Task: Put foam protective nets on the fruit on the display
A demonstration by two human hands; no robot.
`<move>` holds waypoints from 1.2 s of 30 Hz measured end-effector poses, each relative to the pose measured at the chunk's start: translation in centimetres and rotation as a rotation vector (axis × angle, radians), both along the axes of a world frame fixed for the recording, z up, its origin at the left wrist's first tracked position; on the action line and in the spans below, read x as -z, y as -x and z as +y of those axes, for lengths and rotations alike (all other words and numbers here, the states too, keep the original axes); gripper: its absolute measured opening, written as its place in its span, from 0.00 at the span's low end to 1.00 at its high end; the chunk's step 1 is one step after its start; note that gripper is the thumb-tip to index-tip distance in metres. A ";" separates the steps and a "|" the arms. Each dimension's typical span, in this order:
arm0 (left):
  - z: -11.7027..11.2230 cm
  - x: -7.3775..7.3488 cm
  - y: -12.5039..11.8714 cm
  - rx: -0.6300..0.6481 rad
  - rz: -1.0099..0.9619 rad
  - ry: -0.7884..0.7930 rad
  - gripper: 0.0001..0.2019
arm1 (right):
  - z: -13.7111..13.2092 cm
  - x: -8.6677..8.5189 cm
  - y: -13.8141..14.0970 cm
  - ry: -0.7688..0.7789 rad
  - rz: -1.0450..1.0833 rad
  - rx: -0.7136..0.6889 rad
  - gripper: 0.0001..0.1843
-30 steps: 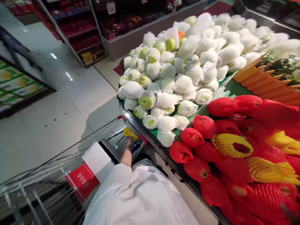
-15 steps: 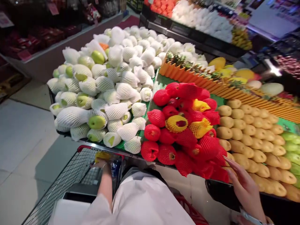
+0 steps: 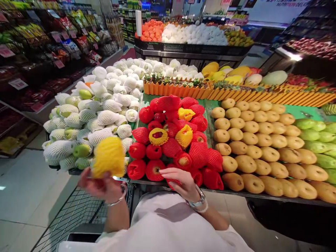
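Observation:
My left hand [image 3: 103, 187] holds up a fruit in a yellow foam net [image 3: 109, 157], in front of the pale green fruits in white foam nets [image 3: 102, 115]. Motion blurs both the hand and the net, and the fruit inside hardly shows. My right hand [image 3: 181, 180] has its fingers stretched out over the front of a pile of red fruits in red foam nets [image 3: 171, 147]. I cannot tell whether its fingertips touch them. In that pile sit a few yellow foam nets [image 3: 158, 136], one around a dark red fruit.
Rows of brown oval fruits [image 3: 252, 147] and green fruits [image 3: 313, 140] lie to the right. An orange picket edging [image 3: 178, 91] runs behind. A wire shopping cart [image 3: 68, 213] stands at lower left, below the display's front edge. Packaged goods fill shelves [image 3: 57, 38] at left.
My left hand has risen out of the cart with the yellow-netted fruit. My right hand has moved left, from the brown fruits' edge to the red pile. The view has turned upward and right.

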State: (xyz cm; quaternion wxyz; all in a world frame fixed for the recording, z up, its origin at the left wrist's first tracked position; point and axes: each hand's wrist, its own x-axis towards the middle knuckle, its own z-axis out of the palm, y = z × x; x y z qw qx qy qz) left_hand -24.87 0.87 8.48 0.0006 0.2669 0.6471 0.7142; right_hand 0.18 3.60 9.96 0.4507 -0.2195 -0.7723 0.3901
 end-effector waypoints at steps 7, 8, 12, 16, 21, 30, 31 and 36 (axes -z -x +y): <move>-0.4 5.2 -14.5 0.746 0.293 -0.096 0.10 | -0.7 3.5 -4.1 0.172 0.087 0.266 0.13; -0.7 5.6 -15.7 0.854 0.276 -0.065 0.09 | -0.9 4.3 -5.0 0.235 0.091 0.275 0.12; -0.9 6.4 -20.2 0.972 0.081 0.034 0.09 | -2.0 8.1 -7.7 0.558 0.276 0.479 0.12; -0.7 7.1 -23.5 0.952 -0.130 0.156 0.12 | -2.6 11.0 -9.7 0.680 0.463 0.826 0.14; -1.6 7.3 -23.1 1.195 -0.077 0.385 0.21 | -2.2 10.1 -11.1 0.486 0.204 0.682 0.08; 0.8 3.3 -17.0 1.433 0.323 0.351 0.17 | -2.4 9.2 -9.5 0.346 -0.074 0.432 0.17; 0.9 3.1 -16.5 1.475 0.334 0.384 0.16 | -2.6 9.4 -9.1 0.360 -0.061 0.458 0.16; 3.0 1.1 -11.9 1.492 0.279 0.442 0.16 | -3.5 10.6 -7.1 0.484 0.041 0.495 0.15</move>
